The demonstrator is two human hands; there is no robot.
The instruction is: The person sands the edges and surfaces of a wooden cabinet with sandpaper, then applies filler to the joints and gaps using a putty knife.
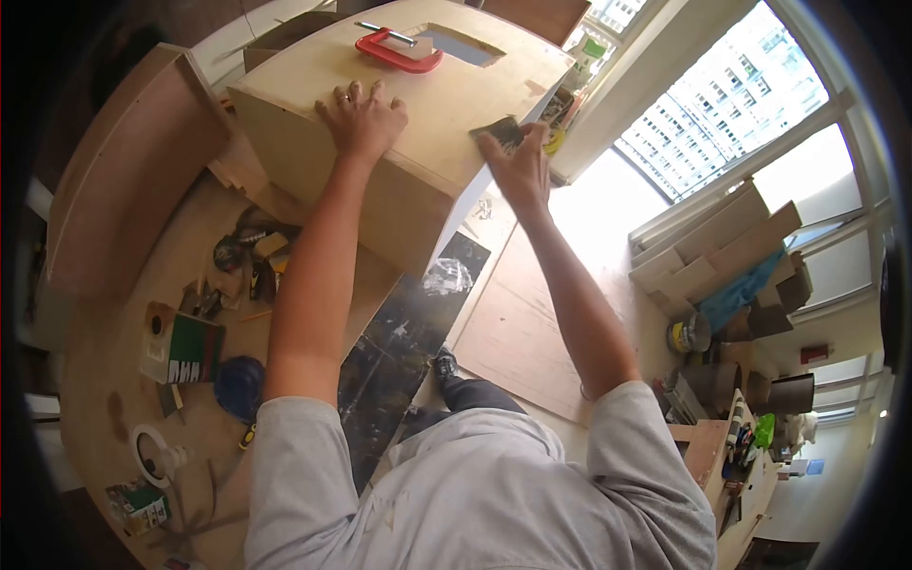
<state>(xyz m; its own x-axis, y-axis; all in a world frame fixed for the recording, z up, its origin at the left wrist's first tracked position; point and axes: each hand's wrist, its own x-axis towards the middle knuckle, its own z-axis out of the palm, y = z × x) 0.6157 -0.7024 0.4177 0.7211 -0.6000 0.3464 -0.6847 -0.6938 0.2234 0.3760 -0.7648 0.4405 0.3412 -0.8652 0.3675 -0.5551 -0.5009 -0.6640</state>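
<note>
A large pale plywood box (418, 123) stands in front of me, with a rectangular cutout in its top panel. My left hand (366, 123) lies on the top panel near its left front edge, fingers apart and holding nothing. At the box's right edge, my right hand (521, 169) grips a dark piece of sandpaper (498, 135), which lies against the panel's surface by the edge. Beyond my left hand a red G-clamp (399, 52) is fixed beside the cutout, its metal screw pointing up to the left.
A curved wooden panel (133, 180) stands at the left. On the brown surface below are a green-and-white can (180, 347), a blue round object (238, 388) and a tape roll (152, 454). Stacked cardboard (712, 247) leans by the window at right, near a metal tin (690, 332).
</note>
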